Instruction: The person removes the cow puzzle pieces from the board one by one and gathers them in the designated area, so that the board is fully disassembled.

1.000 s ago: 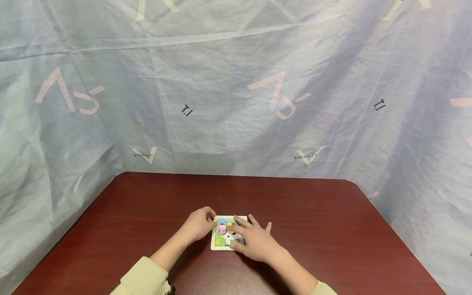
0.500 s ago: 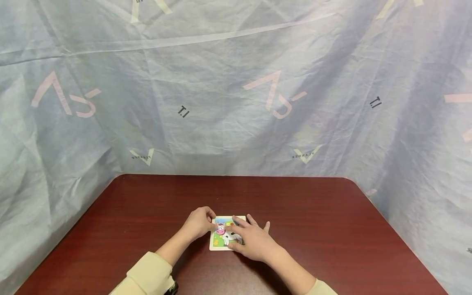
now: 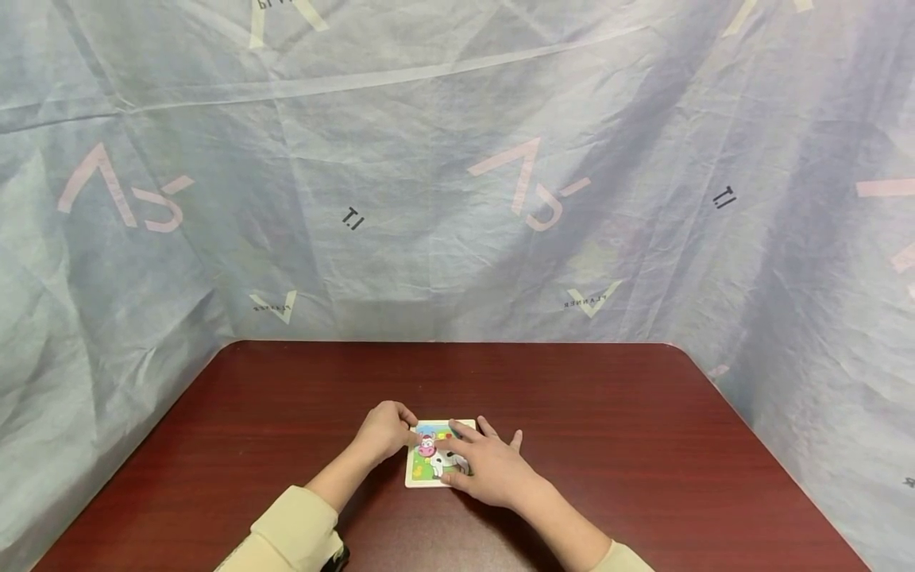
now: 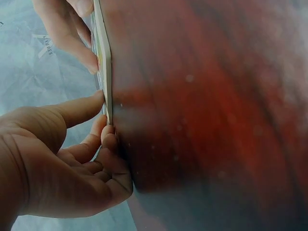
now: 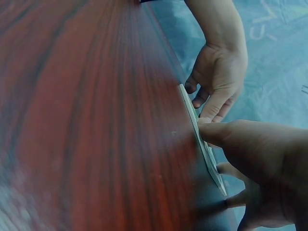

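one picture board (image 3: 427,462) lies flat on the one table (image 3: 572,405), near the middle of its width, with one cow (image 3: 443,459) printed on it inside a pale rim. two hands are on it. the left hand (image 3: 384,431) holds the board's left edge by the upper corner, thumb on the edge and the other fingers bent in close beside it. the right hand (image 3: 493,469) lies across the right part with its fingers spread wide, some touching the picture and others reaching past the right edge; it gets in the way of seeing that side, the cow's rear included. two pale sleeves (image 3: 296,528) come in from below, and one dark band (image 3: 336,558) shows at the left cuff, too cut off to make out. around the table hangs a wrinkled grey cloth (image 3: 429,159) with pink, yellow and black lettering.
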`<state>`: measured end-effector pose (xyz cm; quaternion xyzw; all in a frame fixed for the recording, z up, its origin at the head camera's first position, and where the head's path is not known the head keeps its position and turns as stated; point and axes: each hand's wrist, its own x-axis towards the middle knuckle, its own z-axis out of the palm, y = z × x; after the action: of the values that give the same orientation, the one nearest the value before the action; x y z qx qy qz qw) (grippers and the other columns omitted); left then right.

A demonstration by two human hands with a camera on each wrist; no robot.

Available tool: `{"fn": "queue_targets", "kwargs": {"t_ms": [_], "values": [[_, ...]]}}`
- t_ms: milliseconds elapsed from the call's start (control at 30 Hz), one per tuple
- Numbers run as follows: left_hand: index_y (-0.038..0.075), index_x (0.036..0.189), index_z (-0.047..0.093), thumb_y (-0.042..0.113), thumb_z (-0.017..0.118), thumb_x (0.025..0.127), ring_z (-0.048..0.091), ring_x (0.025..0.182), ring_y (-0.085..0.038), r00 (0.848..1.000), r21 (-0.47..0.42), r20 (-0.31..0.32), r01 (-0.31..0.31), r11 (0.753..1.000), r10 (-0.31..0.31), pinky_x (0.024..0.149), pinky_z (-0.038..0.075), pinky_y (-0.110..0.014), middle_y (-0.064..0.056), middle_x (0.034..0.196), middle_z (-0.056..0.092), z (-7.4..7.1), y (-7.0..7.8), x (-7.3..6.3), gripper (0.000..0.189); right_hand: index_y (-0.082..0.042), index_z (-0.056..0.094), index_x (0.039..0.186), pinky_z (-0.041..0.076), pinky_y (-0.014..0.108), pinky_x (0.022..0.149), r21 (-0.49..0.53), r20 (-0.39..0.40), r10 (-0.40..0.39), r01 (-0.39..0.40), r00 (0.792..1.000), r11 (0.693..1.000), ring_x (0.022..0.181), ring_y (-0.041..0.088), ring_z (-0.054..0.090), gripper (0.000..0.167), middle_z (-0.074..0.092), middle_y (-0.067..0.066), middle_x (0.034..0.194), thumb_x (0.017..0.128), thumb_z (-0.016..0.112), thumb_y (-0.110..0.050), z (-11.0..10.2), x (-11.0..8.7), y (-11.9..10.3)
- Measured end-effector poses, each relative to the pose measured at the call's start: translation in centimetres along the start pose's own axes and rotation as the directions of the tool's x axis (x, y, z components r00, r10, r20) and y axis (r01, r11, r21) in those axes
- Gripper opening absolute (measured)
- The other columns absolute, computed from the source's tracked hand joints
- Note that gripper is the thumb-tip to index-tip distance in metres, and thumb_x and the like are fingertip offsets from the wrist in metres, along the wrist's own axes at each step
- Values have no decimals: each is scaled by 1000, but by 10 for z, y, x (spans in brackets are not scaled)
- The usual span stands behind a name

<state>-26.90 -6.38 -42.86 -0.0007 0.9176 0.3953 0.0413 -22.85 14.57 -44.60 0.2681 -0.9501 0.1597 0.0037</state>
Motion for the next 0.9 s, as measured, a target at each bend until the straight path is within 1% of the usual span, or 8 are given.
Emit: {"fn": "queue_targets", "kwargs": {"t_ms": [200,300,467,733,833,900], "values": [[3,94,70,4,85,78,58,85,-23,999,-28,7,34,999,-34,71,50,-36,-7,92,64,1,2,0,22,-37,60,138,18,90,87,3,-3,-2,2,1000,1000,141,49,34,46,44,1,156,95,66,-50,1,-1,1],[2,93,70,3,85,78,57,84,-23,999,-37,2,42,998,-42,70,50,-36,-8,92,63,2,2,-1,22,-36,60,138,19,90,87,4,1,-2,2,1000,1000,141,49,34,46,45,1,156,95,66,-50,1,-2,1],[2,91,70,1,84,76,55,80,-22,999,-54,-16,28,998,-29,68,48,-34,-7,86,60,4,0,-2,21,-36,60,138,20,90,86,-2,5,-2,3,1000,1000,141,49,35,46,44,1,156,95,66,-50,1,-2,1],[-1,91,70,-4,79,80,56,72,-19,999,-160,-48,11,987,-19,60,46,-29,-5,78,62,5,1,-4,14,-36,60,139,21,90,86,-13,2,-7,7,1000,1000,140,49,36,47,44,0,156,94,66,-50,-1,-1,0],[-3,92,70,-6,78,80,57,71,-18,998,-192,-67,-6,981,-7,60,47,-29,-6,77,63,4,3,-5,15,-35,60,138,21,90,85,-11,-3,-9,9,1000,1000,140,50,36,47,44,0,156,94,67,-50,-2,-1,-1],[-3,92,70,-6,78,80,57,71,-18,997,-205,-72,-5,979,-10,60,47,-28,-6,77,63,4,3,-6,15,-35,61,138,21,90,86,-10,-5,-4,4,1000,1000,140,49,36,47,45,0,155,94,67,-50,-2,-1,-1]]}}
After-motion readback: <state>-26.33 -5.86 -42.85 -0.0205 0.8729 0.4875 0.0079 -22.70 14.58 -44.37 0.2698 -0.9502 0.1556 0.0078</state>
